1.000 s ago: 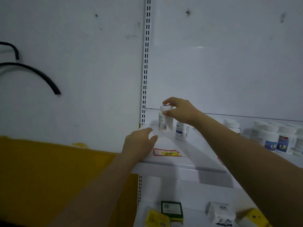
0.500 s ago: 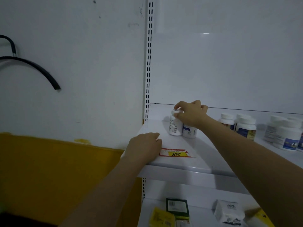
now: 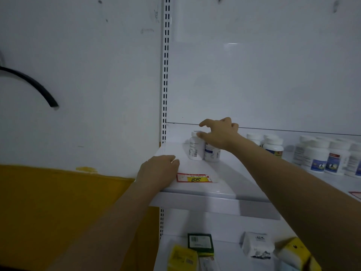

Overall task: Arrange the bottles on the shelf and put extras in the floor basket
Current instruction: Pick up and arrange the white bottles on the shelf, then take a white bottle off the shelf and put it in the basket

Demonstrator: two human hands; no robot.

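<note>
A tall white bottle stands upright at the back left of the white shelf, touching a shorter white bottle with a blue label. My right hand hovers over both with its fingers spread; the thumb tip rests at the tall bottle's cap and the forefinger is lifted off it. My left hand lies palm down on the shelf's front left corner and holds nothing. More white bottles stand to the right, a pair and a larger group. No floor basket is in view.
A red and yellow price tag lies on the shelf near my left hand. A slotted upright bounds the shelf on the left. The lower shelf holds a green box, a white box and yellow packs. A black hose hangs on the wall.
My right hand set the tall bottle down against the shorter one at the back left, then spread its fingers off the cap. The left hand stayed on the shelf corner.
</note>
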